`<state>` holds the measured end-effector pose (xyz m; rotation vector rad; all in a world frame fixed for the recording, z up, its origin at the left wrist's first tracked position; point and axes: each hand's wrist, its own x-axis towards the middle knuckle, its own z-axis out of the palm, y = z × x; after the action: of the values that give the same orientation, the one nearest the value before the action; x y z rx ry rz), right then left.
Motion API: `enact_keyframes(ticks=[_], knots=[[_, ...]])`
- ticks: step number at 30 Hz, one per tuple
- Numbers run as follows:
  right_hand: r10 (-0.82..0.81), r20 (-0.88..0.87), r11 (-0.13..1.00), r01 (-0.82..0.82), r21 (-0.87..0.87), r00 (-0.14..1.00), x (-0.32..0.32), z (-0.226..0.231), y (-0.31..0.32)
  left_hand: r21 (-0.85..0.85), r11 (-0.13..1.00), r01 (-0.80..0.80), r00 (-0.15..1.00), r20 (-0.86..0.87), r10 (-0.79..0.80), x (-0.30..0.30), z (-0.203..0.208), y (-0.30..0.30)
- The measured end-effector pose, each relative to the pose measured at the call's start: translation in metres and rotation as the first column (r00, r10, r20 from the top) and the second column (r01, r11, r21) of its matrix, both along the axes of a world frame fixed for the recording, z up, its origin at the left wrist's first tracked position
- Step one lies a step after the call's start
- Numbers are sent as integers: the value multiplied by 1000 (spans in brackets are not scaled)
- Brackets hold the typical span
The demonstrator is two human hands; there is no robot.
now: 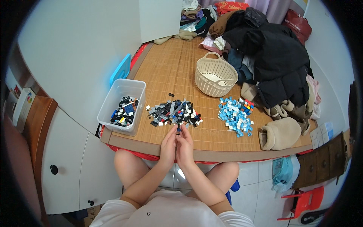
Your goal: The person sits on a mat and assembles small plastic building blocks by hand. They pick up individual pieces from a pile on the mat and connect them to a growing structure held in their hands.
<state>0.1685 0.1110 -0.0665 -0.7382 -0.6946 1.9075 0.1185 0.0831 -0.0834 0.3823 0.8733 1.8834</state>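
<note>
My left hand (168,145) and my right hand (185,148) meet at the near edge of the bamboo mat, fingertips together and pointing away from me. Between the fingertips is a small dark building brick (179,129); its exact shape is too small to make out. Right beyond my fingers lies a loose pile of building bricks (172,111) in black, grey and white, with a few red and blue ones. To the left, a clear plastic bin (140,99) holds more mixed bricks. A second pile of light blue and white bricks (231,115) spreads to the right.
A colour puzzle cube (247,106) rests against the blue pile. Behind stands a beige basket (216,75) with handles. Dark clothes (280,60) are heaped at the back right, and a rolled beige cloth (280,134) lies near the front right edge. A blue lid (121,70) leans behind the bin.
</note>
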Motion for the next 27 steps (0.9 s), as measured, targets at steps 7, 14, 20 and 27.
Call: enact_keyframes(ticks=[7, 14, 20, 27], knots=[[26, -40, 997, -23, 72, 999, -4, 24, -13, 45, 999, -23, 990, -137, 29, -3, 26, -15], [151, -62, 981, -142, 135, 987, -21, 43, -26, 88, 993, -79, 960, -261, 100, -27, 38, -31], [298, -13, 933, -288, 216, 955, -51, 65, -38, 107, 971, -213, 920, -312, 237, -57, 60, -54], [464, 2, 863, -453, 223, 886, -94, 84, -52, 107, 911, -398, 867, -280, 412, -92, 74, -74]])
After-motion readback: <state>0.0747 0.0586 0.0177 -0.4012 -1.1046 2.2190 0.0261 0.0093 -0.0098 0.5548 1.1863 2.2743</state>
